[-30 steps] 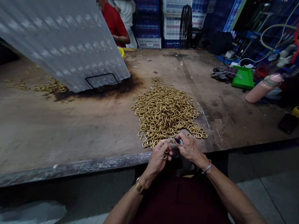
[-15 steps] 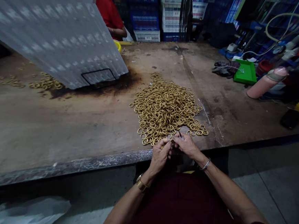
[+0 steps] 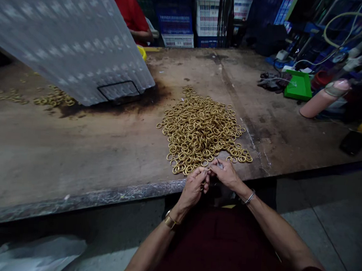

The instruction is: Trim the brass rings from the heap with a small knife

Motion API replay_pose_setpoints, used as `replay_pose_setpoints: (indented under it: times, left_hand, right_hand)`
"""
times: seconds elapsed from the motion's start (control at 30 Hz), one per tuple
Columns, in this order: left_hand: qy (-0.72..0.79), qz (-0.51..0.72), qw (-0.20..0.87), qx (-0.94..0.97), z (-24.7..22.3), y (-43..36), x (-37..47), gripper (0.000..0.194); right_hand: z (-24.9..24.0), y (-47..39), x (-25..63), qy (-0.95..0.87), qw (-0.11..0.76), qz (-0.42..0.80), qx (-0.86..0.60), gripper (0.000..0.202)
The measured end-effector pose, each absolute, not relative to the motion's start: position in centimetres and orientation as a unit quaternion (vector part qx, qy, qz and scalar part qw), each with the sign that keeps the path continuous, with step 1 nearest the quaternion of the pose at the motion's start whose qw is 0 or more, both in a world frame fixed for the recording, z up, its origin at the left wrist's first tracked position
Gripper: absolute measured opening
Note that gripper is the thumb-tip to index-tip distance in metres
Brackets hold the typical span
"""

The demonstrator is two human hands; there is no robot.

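Note:
A pile of brass-coloured rings [image 3: 200, 128] lies on the wooden table [image 3: 105, 146] near its front edge. Just in front of the pile, my left hand [image 3: 195, 186] is closed, with fingers pinched on a ring that shows only in part. Beside it on the right, my right hand [image 3: 226, 172] is closed around a small dark, pointed tool [image 3: 219, 163] whose shape is mostly hidden. The fingertips of both hands nearly meet at the ring.
A grey ribbed panel [image 3: 81, 48] stands at the left, with more rings [image 3: 54, 97] beside its base. Behind it is a person in red [image 3: 132, 12]. At the right are a green tray [image 3: 298, 85], a pink cylinder [image 3: 323, 98] and a dark phone-like object [image 3: 353, 143].
My hands stay almost in place, with only small finger shifts. The view has tilted slightly, and the person behind the panel has moved a little.

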State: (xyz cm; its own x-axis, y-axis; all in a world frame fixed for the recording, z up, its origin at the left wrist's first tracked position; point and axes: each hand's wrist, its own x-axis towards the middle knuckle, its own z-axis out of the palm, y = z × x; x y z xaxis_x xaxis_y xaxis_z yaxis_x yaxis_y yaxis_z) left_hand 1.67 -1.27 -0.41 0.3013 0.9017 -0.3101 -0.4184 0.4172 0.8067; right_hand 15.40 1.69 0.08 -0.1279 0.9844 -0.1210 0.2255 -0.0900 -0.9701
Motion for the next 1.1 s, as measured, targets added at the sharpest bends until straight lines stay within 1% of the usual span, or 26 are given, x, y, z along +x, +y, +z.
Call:
replay_pose_setpoints:
  times: [0.1,0.2,0.3,0.37,0.53,0.63,0.7,0.9,1.0,1.1]
  left_hand:
    - [0.392,0.446,0.748,0.295,-0.2,-1.3,1.7,0.036]
    - [0.404,0.460,0.736,0.289,0.1,-1.3,1.7,0.038]
    - [0.422,0.467,0.719,0.295,0.1,-1.2,1.7,0.039]
    - [0.436,0.467,0.706,0.306,-0.2,-1.2,1.7,0.039]
    - [0.460,0.462,0.673,0.351,-0.7,-1.7,1.7,0.035]
    - [0.432,0.464,0.702,0.324,-0.1,-2.0,1.5,0.033]
    - [0.401,0.467,0.732,0.291,0.5,-2.1,1.3,0.033]
    - [0.351,0.453,0.800,0.179,0.3,-1.3,0.9,0.033]
    - [0.353,0.447,0.807,0.158,-0.2,-1.2,0.8,0.031]
    - [0.346,0.441,0.815,0.146,-0.1,-1.2,0.7,0.026]
  right_hand:
    - [-0.4,1.7,15.7,-0.570,0.384,0.465,-0.558,0.015]
    - [-0.9,1.2,16.1,-0.629,0.357,0.369,-0.583,0.014]
    - [-0.8,0.3,16.3,-0.721,0.284,0.268,-0.573,0.013]
    - [-0.5,-0.2,16.1,-0.767,0.230,0.224,-0.555,0.012]
    - [0.6,-0.4,15.7,-0.790,0.110,0.182,-0.575,0.017]
    - [0.6,0.0,16.3,-0.767,0.061,0.157,-0.619,0.022]
    - [0.3,0.3,17.2,-0.741,0.059,0.133,-0.656,0.024]
    - [-0.5,0.9,19.9,-0.661,0.119,0.081,-0.736,0.025]
    - [-0.5,1.0,20.3,-0.659,0.113,0.073,-0.740,0.028]
    - [0.0,1.0,20.1,-0.678,0.092,0.079,-0.725,0.027]
